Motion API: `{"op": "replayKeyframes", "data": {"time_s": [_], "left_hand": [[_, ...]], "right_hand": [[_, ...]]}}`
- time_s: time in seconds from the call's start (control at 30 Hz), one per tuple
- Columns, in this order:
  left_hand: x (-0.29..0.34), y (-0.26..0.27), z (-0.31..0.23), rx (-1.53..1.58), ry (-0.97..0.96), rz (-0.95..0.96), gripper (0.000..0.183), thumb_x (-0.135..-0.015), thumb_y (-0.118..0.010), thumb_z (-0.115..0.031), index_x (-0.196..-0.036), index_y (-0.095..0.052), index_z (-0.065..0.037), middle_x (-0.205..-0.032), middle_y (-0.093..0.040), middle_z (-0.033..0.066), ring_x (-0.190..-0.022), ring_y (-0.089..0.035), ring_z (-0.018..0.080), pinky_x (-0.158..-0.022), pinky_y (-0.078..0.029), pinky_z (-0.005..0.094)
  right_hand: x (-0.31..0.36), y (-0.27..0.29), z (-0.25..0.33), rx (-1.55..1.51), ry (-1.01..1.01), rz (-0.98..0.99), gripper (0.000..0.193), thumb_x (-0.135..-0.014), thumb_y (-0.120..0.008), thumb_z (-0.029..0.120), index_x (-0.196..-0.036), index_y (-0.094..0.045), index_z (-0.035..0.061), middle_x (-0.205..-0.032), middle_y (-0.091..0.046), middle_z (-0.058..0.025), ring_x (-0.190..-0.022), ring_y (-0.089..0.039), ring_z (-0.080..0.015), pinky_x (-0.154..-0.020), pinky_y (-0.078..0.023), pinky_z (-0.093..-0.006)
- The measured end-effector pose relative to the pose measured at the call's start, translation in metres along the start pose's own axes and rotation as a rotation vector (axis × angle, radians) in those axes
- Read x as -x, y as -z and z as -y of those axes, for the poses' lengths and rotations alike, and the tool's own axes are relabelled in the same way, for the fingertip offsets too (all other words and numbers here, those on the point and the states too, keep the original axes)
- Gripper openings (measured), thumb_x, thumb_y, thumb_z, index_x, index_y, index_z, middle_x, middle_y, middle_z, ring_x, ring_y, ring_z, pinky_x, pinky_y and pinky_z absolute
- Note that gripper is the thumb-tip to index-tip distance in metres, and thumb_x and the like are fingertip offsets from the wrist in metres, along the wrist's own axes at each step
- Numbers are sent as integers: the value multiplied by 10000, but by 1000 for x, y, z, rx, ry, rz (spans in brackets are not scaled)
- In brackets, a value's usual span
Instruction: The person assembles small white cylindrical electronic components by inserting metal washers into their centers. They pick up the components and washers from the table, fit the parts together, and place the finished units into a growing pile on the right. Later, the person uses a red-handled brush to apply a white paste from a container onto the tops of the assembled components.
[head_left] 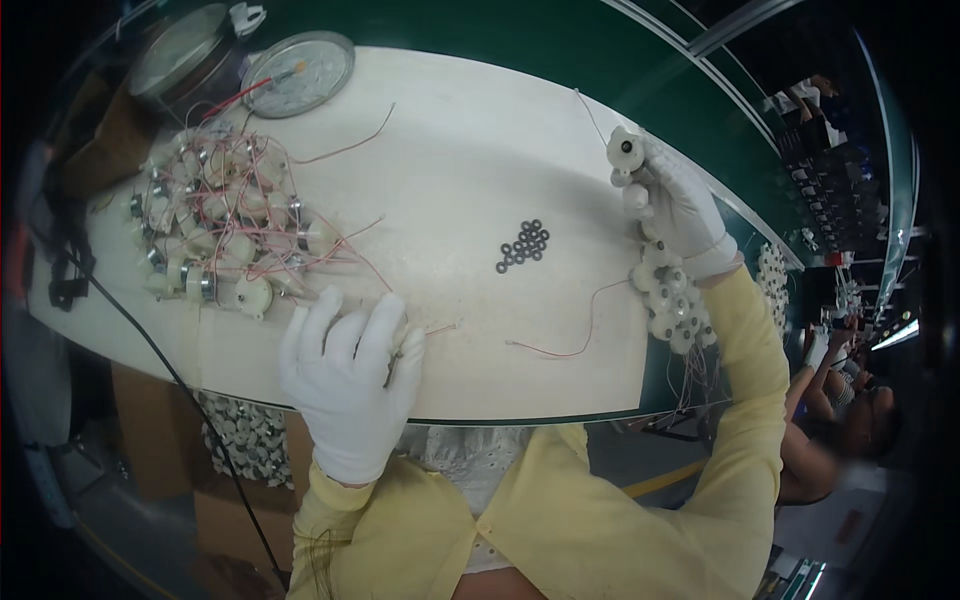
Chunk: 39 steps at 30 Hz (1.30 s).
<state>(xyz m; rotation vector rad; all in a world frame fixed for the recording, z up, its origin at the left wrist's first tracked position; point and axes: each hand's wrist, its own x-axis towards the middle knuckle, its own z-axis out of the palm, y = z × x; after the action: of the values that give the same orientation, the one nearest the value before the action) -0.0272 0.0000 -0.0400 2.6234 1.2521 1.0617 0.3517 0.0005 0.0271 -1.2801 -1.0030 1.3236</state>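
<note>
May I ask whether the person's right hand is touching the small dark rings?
No, the right hand holds a round white part off to the right, with bare white tabletop between it and the dark rings.

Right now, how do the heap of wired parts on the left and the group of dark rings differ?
The heap of wired parts spreads wide; the group of dark rings covers a small patch. The heap shows whitish parts and reddish wires; the rings are dark, without wires. Both rest on the white tabletop.

Each hand (352, 385) wears a white glove (688, 210) beyond a pale yellow cardigan sleeve (745, 350).
</note>
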Motion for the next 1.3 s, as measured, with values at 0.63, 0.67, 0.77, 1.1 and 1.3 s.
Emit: {"op": "replayKeyframes", "data": {"time_s": [0.63, 0.67, 0.77, 1.1, 1.3], "left_hand": [[1, 3, -6, -66, 1, 59, 395, -840, -742, -161, -1221, -655, -108, -1024, -627, 72, -1173, -550, 370, -1008, -405, 504], [2, 2, -5, -63, -4, 55, 390, -842, -740, -160, -1219, -657, -107, -1025, -626, 72, -1173, -550, 370, -1008, -405, 503], [0, 3, -7, -78, -12, 57, 371, -851, -732, -150, -1211, -662, -90, -1017, -625, 75, -1169, -551, 373, -1006, -408, 499], [2, 0, -4, -61, -48, 121, 326, -888, -687, -91, -1204, -656, -15, -947, -626, 108, -1130, -588, 388, -959, -450, 501], [3, -2, -4, -60, -11, 150, 326, -921, -671, -120, -1230, -659, -17, -1113, -660, 133, -1206, -563, 402, -971, -439, 481]], "right_hand": [[-67, 139, 76, -490, 497, 127, 319, -1088, -404, 272, -1288, -542, 63, -1179, -593, -104, -769, -541, -117, -682, -429, -277], [-62, 127, 89, -516, 467, 196, 246, -1068, -456, 297, -1195, -556, 112, -1166, -634, -65, -767, -599, -111, -649, -463, -281], [-44, 107, 121, -565, 428, 370, 183, -1059, -476, 309, -1102, -583, 166, -1105, -678, -9, -776, -653, -104, -639, -484, -287], [127, 92, 98, -514, 336, 267, 589, -1025, -451, 474, -1395, -491, 17, -1178, -655, -116, -772, -600, -128, -739, -439, -297], [254, 19, 41, -433, 303, -441, 524, -1063, -364, 446, -1239, -541, -14, -584, -494, -7, -417, -375, -84, -531, -351, -274]]}}
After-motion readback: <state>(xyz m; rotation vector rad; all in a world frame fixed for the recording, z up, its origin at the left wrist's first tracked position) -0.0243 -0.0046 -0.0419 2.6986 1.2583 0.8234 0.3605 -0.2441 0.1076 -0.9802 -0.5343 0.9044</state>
